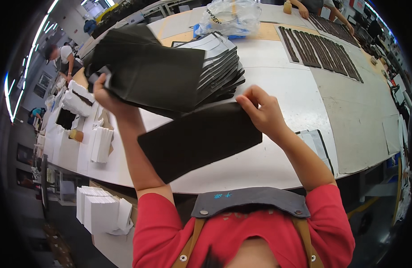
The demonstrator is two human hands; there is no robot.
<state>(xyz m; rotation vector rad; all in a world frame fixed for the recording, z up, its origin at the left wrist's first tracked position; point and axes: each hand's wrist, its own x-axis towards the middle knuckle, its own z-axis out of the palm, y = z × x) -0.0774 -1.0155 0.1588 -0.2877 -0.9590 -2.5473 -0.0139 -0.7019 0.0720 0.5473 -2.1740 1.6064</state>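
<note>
Nearest the person, the right hand (pixel 261 111) pinches the far right corner of a single black sheet (pixel 199 140), fingers closed on its edge. The sheet hangs just above the white tabletop (pixel 286 89), its long axis running from near left up to far right, so the bulk of it lies to the left of and below that hand. Just beyond, the left hand (pixel 105 94) is clamped on the near left edge of a bundle of black sheets (pixel 150 71), held raised and tilted; the bundle spreads rightward from the grip, overlapping the single sheet's far edge. Behind the bundle a fanned stack of black and white pieces (pixel 221 67) rests on the tabletop. Farther right lie rows of dark strips (pixel 322 51), and farthest off a clear plastic bag (pixel 232 17).
</note>
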